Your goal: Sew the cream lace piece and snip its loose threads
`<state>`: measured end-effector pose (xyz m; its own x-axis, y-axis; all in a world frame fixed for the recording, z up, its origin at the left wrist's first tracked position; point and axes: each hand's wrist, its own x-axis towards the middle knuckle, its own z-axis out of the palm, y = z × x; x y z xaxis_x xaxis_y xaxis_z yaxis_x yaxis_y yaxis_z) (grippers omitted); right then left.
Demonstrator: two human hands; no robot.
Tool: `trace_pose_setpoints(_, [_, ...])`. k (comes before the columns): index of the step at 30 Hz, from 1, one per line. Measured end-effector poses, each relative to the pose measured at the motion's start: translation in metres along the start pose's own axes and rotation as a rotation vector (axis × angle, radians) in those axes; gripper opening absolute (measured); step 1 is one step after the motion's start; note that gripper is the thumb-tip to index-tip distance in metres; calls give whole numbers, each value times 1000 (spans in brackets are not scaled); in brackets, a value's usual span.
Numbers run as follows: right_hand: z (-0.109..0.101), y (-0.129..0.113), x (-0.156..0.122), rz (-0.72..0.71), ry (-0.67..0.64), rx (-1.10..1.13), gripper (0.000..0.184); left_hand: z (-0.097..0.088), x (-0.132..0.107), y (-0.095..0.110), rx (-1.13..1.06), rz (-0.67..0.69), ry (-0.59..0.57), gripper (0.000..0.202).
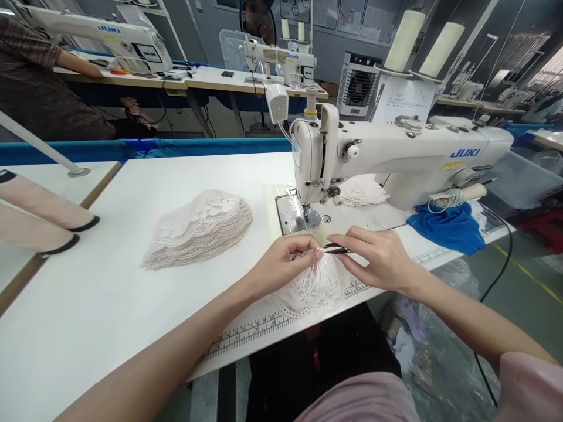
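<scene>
My left hand [285, 262] pinches the top edge of a white lace piece [314, 287] that lies at the front edge of the white table [109, 293]. My right hand [378, 258] is closed on a small dark tool [338, 249], perhaps thread snips, whose tip meets the lace at my left fingertips. Both hands sit just in front of the needle plate [297, 217] of the white JUKI sewing machine [396, 158].
A stack of lace pieces [200, 228] lies to the left. More lace [363, 192] sits behind the machine head, a blue cloth [448, 225] under its right end. Beige padded forms [39, 220] lie far left. Another person [39, 82] sits at a back table with other machines.
</scene>
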<state>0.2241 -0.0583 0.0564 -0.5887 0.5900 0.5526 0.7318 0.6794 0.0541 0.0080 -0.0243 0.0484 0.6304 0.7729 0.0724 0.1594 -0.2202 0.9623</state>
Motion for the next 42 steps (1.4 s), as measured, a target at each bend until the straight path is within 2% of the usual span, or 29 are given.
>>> trace_pose_setpoints(28, [-1,1,2,-56,-2,-47,25,0,-1,1,34,17,-5,28])
trace_pose_setpoints(42, [12,6,-4,54,30,365,26,1,-2,2,12,27,-30,28])
